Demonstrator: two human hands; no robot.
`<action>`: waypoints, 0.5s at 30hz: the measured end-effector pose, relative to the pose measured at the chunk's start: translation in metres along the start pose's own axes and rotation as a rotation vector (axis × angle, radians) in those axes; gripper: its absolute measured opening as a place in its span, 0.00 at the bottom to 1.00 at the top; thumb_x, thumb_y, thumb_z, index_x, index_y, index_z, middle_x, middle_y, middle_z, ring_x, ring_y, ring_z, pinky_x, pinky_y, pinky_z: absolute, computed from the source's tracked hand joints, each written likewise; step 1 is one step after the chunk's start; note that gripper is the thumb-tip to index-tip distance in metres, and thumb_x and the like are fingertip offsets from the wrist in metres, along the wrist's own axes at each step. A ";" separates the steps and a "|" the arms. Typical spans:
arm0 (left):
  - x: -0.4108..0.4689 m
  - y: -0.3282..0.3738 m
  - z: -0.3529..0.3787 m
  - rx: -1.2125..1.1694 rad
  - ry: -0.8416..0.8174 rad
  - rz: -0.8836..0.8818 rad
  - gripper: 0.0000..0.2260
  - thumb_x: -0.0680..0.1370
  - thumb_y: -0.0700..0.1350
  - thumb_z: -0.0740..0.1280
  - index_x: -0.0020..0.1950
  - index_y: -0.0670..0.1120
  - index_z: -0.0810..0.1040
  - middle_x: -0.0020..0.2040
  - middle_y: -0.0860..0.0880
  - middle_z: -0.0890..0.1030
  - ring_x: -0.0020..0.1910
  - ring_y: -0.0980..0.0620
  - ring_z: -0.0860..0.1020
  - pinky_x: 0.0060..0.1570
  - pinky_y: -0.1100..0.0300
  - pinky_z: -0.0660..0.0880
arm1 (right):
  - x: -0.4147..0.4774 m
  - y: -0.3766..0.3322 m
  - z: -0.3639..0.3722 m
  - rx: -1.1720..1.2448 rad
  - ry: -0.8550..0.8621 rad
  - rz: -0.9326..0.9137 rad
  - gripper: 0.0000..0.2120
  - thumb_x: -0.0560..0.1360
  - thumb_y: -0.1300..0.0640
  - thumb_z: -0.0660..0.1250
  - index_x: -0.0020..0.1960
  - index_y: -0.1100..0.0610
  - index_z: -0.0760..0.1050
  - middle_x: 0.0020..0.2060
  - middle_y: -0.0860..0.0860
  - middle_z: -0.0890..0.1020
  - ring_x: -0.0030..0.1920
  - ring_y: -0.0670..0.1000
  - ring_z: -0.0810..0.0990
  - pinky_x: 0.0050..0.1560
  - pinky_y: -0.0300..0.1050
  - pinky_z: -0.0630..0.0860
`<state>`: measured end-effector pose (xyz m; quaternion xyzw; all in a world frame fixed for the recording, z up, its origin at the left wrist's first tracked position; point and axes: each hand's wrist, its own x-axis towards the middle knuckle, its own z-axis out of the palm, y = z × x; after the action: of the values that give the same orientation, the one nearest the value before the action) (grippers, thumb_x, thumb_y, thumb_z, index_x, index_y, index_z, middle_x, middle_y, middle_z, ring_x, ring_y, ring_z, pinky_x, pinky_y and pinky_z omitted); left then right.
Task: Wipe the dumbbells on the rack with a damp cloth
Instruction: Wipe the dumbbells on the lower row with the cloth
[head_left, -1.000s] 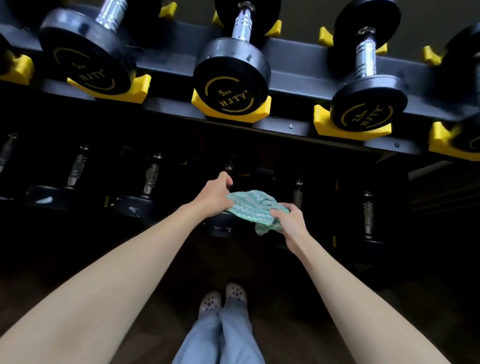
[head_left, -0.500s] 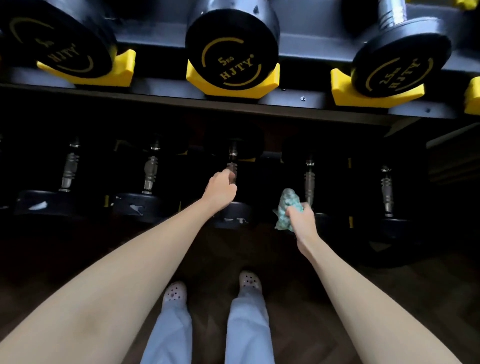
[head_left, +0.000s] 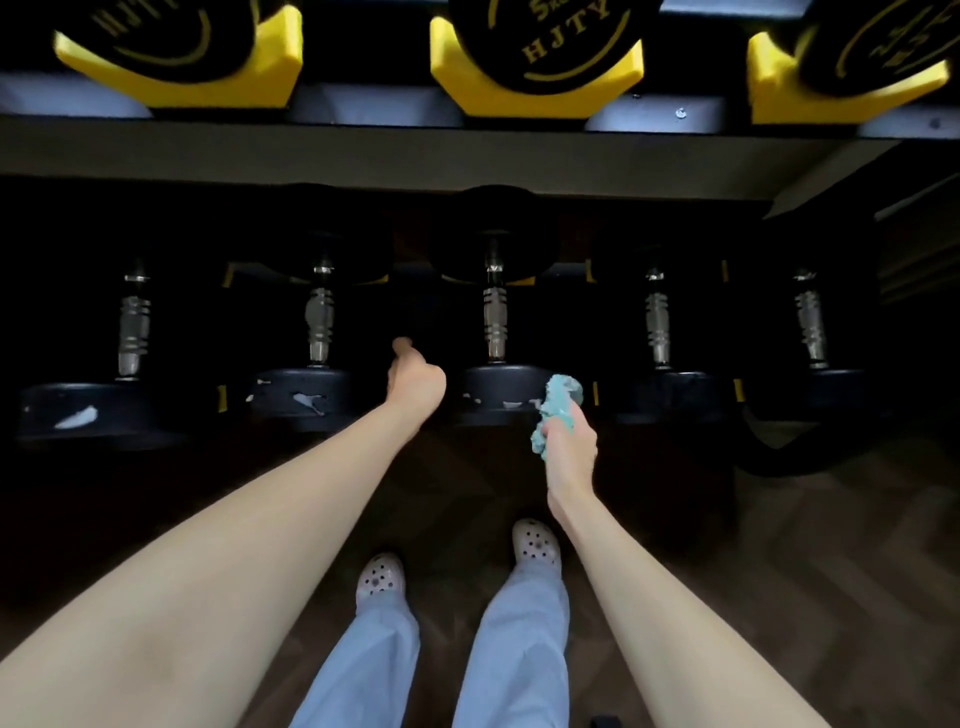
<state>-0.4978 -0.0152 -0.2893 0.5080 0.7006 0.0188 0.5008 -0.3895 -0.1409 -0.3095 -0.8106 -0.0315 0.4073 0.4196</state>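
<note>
On the dark lower shelf lie several black dumbbells with steel handles. The middle dumbbell (head_left: 496, 392) has a chipped front head. My right hand (head_left: 570, 460) grips a bunched teal cloth (head_left: 560, 402), which sits against the right edge of that head. My left hand (head_left: 417, 382) reaches into the gap between the middle dumbbell and its left neighbour (head_left: 301, 397). Its thumb points up and its fingers are lost in the dark. It is off the steel handle (head_left: 494, 322).
The upper shelf beam (head_left: 363, 150) juts out above the lower row, carrying black dumbbells (head_left: 545, 41) in yellow cradles (head_left: 467, 78). My feet in pale clogs (head_left: 536, 543) stand on a dark wooden floor close to the rack. A curved black rack leg (head_left: 789, 457) is at right.
The view dropped and moved closer to the lower shelf. My left hand let go of the cloth, went to the middle dumbbell's handle, then shifted left of it. My right hand bunched the cloth.
</note>
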 end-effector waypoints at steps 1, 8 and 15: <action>-0.002 -0.003 -0.004 -0.005 -0.004 0.007 0.25 0.76 0.34 0.54 0.72 0.43 0.56 0.63 0.36 0.72 0.60 0.38 0.74 0.59 0.44 0.74 | -0.010 -0.001 0.007 -0.048 0.005 -0.043 0.24 0.78 0.65 0.57 0.73 0.53 0.64 0.54 0.55 0.75 0.54 0.52 0.75 0.55 0.44 0.72; -0.004 -0.014 -0.036 0.010 -0.051 0.035 0.23 0.77 0.34 0.53 0.72 0.43 0.57 0.64 0.37 0.71 0.61 0.39 0.73 0.60 0.44 0.73 | -0.049 -0.005 0.047 -0.501 -0.114 -0.399 0.24 0.79 0.64 0.57 0.74 0.52 0.61 0.76 0.53 0.57 0.76 0.52 0.54 0.72 0.46 0.55; 0.003 -0.021 -0.057 0.011 -0.073 0.064 0.23 0.78 0.34 0.54 0.73 0.45 0.56 0.63 0.38 0.71 0.57 0.42 0.75 0.54 0.51 0.74 | -0.041 -0.003 0.081 -0.982 -0.379 -0.698 0.22 0.78 0.62 0.57 0.72 0.59 0.64 0.74 0.56 0.63 0.76 0.52 0.54 0.75 0.42 0.46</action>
<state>-0.5537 0.0047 -0.2743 0.5331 0.6653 0.0124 0.5225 -0.4717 -0.1016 -0.3073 -0.7645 -0.5512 0.3208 0.0941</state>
